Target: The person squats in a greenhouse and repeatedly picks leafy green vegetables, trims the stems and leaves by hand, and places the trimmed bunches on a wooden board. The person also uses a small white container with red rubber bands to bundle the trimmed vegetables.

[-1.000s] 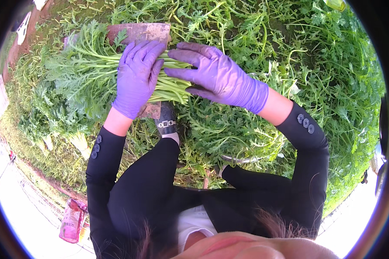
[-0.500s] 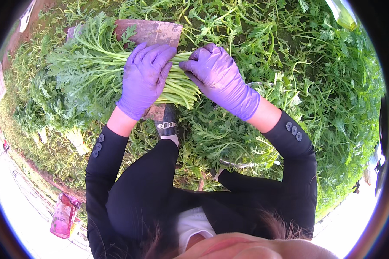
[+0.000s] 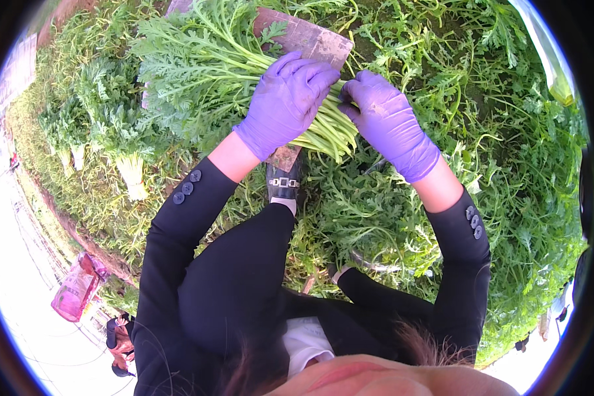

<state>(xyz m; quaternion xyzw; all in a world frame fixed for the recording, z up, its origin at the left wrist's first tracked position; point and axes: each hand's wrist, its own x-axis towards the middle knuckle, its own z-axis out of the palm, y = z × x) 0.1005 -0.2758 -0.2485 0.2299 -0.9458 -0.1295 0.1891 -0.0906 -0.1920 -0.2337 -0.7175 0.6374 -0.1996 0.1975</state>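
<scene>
A large bunch of leafy greens with jagged leaves (image 3: 198,86) lies across a worn, flat board (image 3: 317,43), leaves to the left and pale green stems to the right. My left hand (image 3: 289,105), in a purple glove, is wrapped over the stems from above and presses them together. At the far side of the cut ends, my right hand (image 3: 391,125), gloved the same way, has thumb and fingers pinched together. Whatever sits between those fingertips is too small to make out. The lower part of the bunch hides some of the board.
Several tied bunches (image 3: 132,173) rest on the ground at left. Loose greens (image 3: 369,198) lie on my right, and growing plants (image 3: 521,171) spread beyond them. My shoe (image 3: 284,179) is just below the board. A pink bag (image 3: 79,287) stands at lower left.
The view has turned, so the hands, bunch and board appear farther right. A dark and orange-brown shape now shows at lower left. My left hand keeps its grip; my right fingers stay pinched by the stems.
</scene>
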